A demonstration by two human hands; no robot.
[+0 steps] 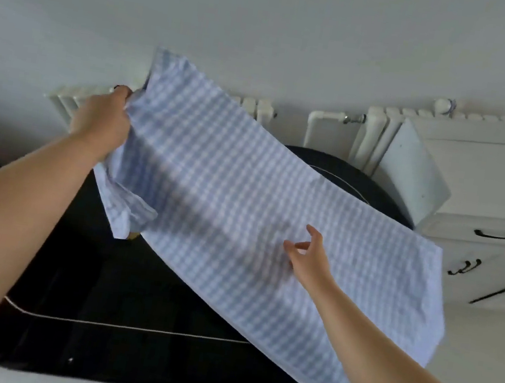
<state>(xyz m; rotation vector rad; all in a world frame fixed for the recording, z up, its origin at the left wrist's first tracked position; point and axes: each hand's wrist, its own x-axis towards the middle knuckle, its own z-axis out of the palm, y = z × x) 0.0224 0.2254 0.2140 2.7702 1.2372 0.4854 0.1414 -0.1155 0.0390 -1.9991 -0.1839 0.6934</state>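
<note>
Board surface (94, 292), black and padded, fills the near lower area, with a thin white line (134, 327) running across it. Checked cloth (237, 195), pale blue and white, lies stretched diagonally over this surface, from upper left to lower right; its right edge hangs past the board. Right hand (309, 259) is positioned over the middle of the cloth, fingers spread and loosely bent and gripping nothing; contact between fingertips and fabric cannot be confirmed. Left hand (103, 121), farther out at the left, grips the bunched end of the cloth and holds that end raised above the board, with a loose fold hanging below the wrist. Behind the board, a white panel (415, 175) leans beside a white radiator (375, 127), and a white drawer unit (489, 253) with dark handles stands at the right. A plain pale wall (268, 24) closes the background.
</note>
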